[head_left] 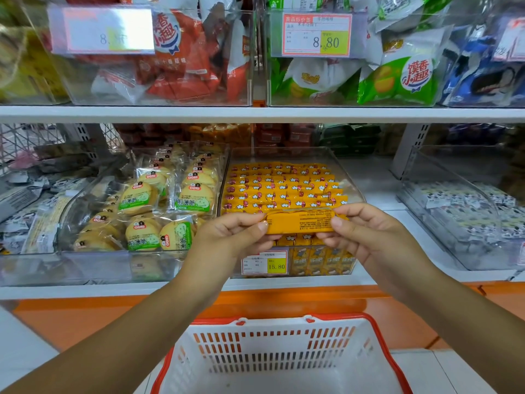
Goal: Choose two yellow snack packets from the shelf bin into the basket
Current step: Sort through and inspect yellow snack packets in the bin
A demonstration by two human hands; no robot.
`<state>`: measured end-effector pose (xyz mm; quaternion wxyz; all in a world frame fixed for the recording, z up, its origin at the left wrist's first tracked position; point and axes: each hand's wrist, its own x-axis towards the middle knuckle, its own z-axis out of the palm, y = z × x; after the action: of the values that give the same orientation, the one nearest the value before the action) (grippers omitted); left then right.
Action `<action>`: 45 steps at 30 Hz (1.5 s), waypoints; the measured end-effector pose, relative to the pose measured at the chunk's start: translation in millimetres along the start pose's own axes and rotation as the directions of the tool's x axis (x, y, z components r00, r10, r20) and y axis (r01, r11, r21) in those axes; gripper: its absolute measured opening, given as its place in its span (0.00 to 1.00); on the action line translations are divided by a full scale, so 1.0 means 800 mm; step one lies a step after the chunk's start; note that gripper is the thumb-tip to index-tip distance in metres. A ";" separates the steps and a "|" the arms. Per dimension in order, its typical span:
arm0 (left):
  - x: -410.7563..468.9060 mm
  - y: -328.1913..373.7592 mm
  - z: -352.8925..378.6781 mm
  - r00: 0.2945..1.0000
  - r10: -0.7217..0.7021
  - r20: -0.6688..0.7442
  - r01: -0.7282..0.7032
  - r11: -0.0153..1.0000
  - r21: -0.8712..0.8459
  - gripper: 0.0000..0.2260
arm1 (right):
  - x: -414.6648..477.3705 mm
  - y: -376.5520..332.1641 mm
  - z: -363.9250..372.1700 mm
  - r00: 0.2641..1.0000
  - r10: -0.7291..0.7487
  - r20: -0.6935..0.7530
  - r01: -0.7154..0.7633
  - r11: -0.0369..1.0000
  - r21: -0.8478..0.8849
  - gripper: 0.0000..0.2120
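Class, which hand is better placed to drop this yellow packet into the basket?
Left, narrowly. Both hands pinch the packet by its ends in front of the bin, but the left hand sits nearer the middle of the basket, the right hand towards its right rim. Either could likely manage.

Head-worn view, facing forward-down, close to shelf [255,113]
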<state>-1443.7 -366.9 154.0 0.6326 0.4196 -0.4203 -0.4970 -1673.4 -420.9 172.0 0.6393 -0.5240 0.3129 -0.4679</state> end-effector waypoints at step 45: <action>0.091 -0.054 0.073 0.843 0.029 0.537 -0.536 -0.042 0.843 0.21 | 0.092 -0.061 -0.073 0.977 0.014 0.211 0.212 -0.032 -0.977 0.11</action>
<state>-1499.9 -451.9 138.4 0.1608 0.5364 -0.8284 0.0152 -1712.1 -511.6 210.9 0.0586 -0.8784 0.4628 -0.1042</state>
